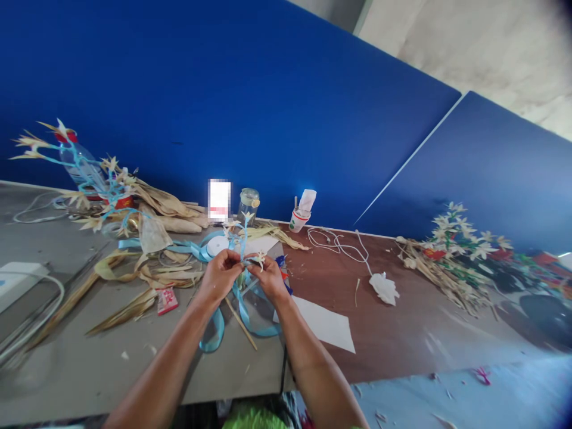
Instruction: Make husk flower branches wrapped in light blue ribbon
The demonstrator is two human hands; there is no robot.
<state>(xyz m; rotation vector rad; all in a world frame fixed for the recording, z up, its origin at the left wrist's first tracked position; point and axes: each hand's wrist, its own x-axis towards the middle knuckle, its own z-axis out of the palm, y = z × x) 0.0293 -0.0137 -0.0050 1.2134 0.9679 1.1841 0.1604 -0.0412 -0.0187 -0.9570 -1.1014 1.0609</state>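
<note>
Flower sprig (244, 243) with light-blue stem and pale, slender, pointed petals (260, 258).

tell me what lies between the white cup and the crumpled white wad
In the head view, a loosely looped white cable lies on the brown tabletop between the cup and the crumpled white wad.

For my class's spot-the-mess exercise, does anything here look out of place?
Yes: a pink scrap lies on the floor, as if dropped, and a crumpled white wad on the brown tabletop looks discarded.
</note>
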